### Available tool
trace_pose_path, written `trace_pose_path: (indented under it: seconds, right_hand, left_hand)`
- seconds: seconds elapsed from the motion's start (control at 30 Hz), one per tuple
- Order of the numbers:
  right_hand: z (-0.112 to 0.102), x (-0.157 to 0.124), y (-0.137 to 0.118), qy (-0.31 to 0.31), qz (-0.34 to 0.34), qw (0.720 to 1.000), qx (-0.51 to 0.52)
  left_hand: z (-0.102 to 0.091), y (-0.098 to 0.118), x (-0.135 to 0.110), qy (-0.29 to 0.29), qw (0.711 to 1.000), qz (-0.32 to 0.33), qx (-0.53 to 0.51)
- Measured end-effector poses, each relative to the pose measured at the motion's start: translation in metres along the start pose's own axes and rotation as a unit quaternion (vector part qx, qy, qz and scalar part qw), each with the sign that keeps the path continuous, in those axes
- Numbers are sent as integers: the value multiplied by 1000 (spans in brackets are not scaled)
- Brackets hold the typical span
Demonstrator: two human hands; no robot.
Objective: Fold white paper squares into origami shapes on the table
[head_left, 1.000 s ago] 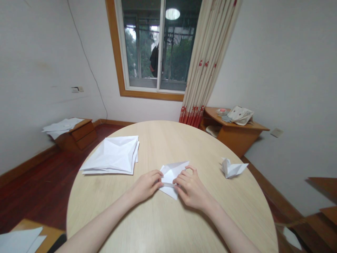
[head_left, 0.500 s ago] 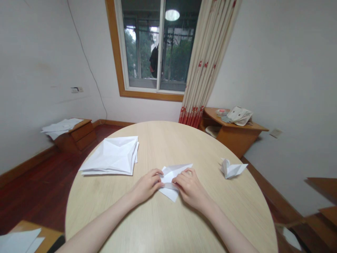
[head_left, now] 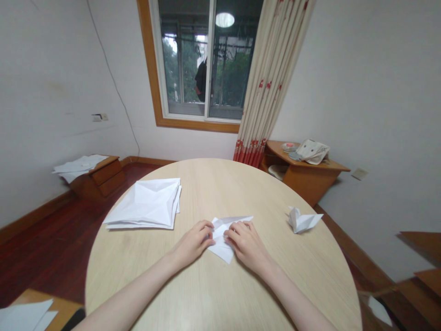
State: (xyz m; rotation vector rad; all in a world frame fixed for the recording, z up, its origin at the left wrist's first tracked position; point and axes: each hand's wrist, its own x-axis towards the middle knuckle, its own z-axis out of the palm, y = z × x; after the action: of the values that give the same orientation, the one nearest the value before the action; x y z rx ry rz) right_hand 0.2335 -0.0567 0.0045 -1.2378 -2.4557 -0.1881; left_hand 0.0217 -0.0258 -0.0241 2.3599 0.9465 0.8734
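A partly folded sheet of white paper (head_left: 221, 250) lies on the round wooden table, one corner pointing towards me and a raised flap at its far side. My left hand (head_left: 197, 240) grips its left edge, fingers curled and thumb near the crease. From the right, my right hand (head_left: 245, 241) is closed over the paper with its fingers bent down on the fold. The fingers hide part of the folds. Farther right on the table stands a folded paper figure (head_left: 303, 220) with pointed ends, apart from both hands.
A stack of creased white paper (head_left: 151, 202) lies at the left of the round table (head_left: 220, 294). Behind the table are a low drawer cabinet (head_left: 106, 177) with papers and a corner shelf (head_left: 303, 177) holding a bag. More paper (head_left: 25, 315) lies at the lower left.
My right hand's fingers have come down flatter on the paper, and the flap between the hands is pressed lower. My left hand has hardly moved.
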Motion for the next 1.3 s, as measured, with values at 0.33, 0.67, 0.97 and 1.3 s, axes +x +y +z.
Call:
trace_pose_path:
  seconds: [0.33, 0.67, 0.97, 1.3]
  right_hand:
    - [3, 0, 3, -3, 11, 1000, -2]
    - [11, -1, 4, 42, 2, 999, -35]
    - [18, -2, 8, 79, 59, 992, -82]
    - [24, -4, 16, 21, 103, 991, -77]
  left_hand:
    - [6, -7, 3, 63, 998, -27, 11]
    - [0, -8, 4, 64, 996, -24, 57]
    - [-8, -6, 7, 63, 992, -59, 89]
    - [-9, -9, 8, 51, 990, -68, 113]
